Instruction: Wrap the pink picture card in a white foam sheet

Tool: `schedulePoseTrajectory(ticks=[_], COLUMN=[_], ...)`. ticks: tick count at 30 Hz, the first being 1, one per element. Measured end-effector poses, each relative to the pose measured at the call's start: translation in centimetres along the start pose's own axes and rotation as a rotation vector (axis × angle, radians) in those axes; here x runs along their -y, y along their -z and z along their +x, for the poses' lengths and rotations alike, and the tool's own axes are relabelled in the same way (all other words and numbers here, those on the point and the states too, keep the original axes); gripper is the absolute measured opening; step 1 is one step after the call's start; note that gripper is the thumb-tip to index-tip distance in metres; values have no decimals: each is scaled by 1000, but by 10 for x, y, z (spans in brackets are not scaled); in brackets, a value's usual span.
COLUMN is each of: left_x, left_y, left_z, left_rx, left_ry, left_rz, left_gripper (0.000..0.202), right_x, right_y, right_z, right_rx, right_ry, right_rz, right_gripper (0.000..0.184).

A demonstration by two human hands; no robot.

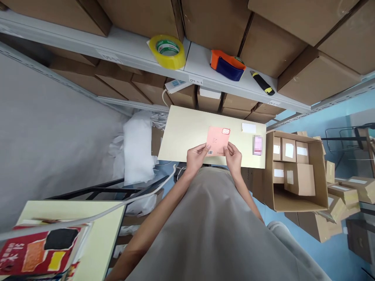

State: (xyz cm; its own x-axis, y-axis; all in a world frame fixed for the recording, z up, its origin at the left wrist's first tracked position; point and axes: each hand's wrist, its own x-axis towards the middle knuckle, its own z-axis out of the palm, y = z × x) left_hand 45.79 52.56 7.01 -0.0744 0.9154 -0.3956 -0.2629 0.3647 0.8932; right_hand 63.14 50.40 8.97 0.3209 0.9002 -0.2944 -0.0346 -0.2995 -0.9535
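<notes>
Over table (181,132), both hands grip pink packet (217,141).

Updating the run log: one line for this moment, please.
left hand: holds pink card | right hand: holds pink card | above: cream table

The pink packet (218,141) was flat, roughly square, with a barcode at its lower left corner and a rounded label at upper right, held slightly tilted above the table's (181,132) near edge.
</notes>
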Motion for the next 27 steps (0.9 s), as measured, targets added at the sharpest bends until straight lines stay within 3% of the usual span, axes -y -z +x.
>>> schedulePoseTrajectory(ticks=[2,4,8,12,17,22,25,27], left_x=[-5,-12,-22,-21,-9,-2,2,3], left_y=[-1,-5,-18,-23,-2,12,10,8], left_z=[-2,-8,-26,-31,-7,4,3,3], left_rx=[-44,-42,67,159,-45,220,180,103], left_ry=[-45,-92,-234,-304,-150,183,201,152], left_rz=[27,56,143,188,71,-122,-167,-149], left_gripper=[69,61,34,29,62,72,72,72], right_x=[4,9,16,22,24,18,14,12], right_y=[0,-3,-13,-9,11,11,8,7], right_z=[-4,-10,-17,-7,8,8,10,10], right_rx=[-59,-7,146,142,167,249,263,175], right_ry=[30,30,37,43,3,-64,-69,-27], right_rz=[-17,-6,13,38,26,67,25,-27], right_gripper=[71,71,68,64,69,70,68,69])
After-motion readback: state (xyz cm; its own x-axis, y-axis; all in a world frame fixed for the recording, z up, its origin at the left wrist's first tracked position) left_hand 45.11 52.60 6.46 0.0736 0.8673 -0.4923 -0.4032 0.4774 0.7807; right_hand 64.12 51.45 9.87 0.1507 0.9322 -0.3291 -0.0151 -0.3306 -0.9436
